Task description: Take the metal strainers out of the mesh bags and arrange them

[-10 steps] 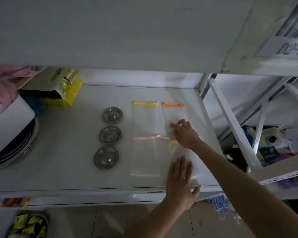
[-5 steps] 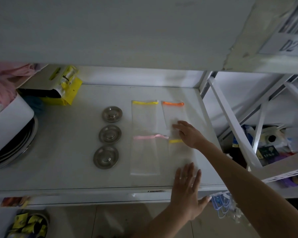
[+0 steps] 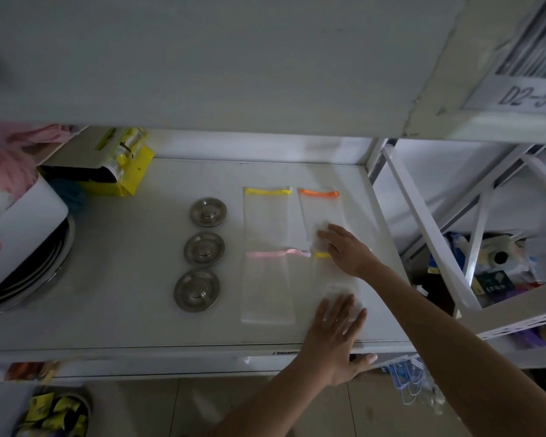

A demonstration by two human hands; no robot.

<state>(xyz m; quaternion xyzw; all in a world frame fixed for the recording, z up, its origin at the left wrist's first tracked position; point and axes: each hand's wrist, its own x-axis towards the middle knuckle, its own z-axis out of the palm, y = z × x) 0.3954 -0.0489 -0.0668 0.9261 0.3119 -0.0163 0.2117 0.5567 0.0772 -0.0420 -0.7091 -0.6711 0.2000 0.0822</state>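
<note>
Steel: three round metal strainers (image 3: 208, 213) (image 3: 204, 250) (image 3: 196, 290) in a column on the white shelf (image 3: 117, 298), out of their bags, well left of both hands.
Mesh: four empty white mesh bags, yellow-topped (image 3: 267, 216), orange-topped (image 3: 320, 209), pink-topped (image 3: 267, 285), second yellow-topped (image 3: 331, 275).
Change: left hand (image 3: 336, 337) slid back up onto last bag's near end since half a second ago.
Right hand (image 3: 349, 249): flat, fingers spread, pressing where orange-topped and lower yellow-topped bags meet.
Left grip: spread, palm down, pinching nothing.
Meaning: probably only bag-smoothing left.
</note>
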